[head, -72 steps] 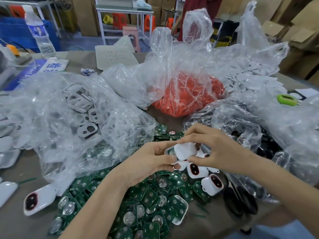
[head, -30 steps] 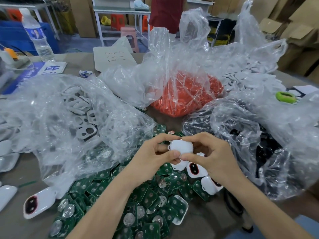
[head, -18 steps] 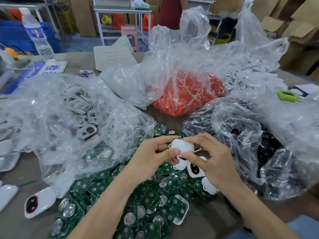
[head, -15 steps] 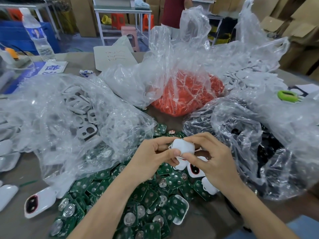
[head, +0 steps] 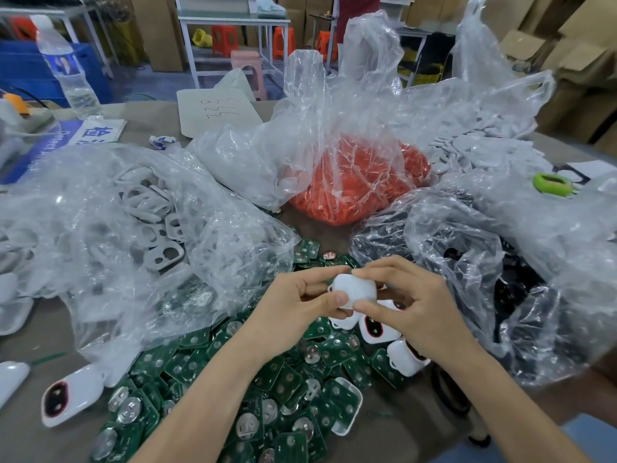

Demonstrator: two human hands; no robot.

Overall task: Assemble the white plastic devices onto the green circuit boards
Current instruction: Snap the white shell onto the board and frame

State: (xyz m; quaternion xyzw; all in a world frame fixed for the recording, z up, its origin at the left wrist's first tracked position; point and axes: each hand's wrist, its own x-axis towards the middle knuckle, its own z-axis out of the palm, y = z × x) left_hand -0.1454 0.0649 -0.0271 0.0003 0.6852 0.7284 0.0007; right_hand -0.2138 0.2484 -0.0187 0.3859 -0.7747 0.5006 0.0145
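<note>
Several finished white devices (head: 379, 329) lie at five o'clock below my grip. My left hand (head: 293, 305) and right hand (head: 420, 315) pinch one white device (head: 354, 290) with curled fingers (head: 340, 299), mid-frame. Many green boards (head: 267, 389) at six o'clock await, I judge.

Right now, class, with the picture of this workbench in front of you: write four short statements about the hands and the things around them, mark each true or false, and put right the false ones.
1. The left hand and the right hand both grip one white plastic device above the green circuit boards. True.
2. The middle plastic bag holds blue parts. False: its parts are orange-red.
3. A water bottle stands at the far left. True.
4. The lime-green ring lies at the far left. False: it lies at the far right, on clear plastic.
</note>
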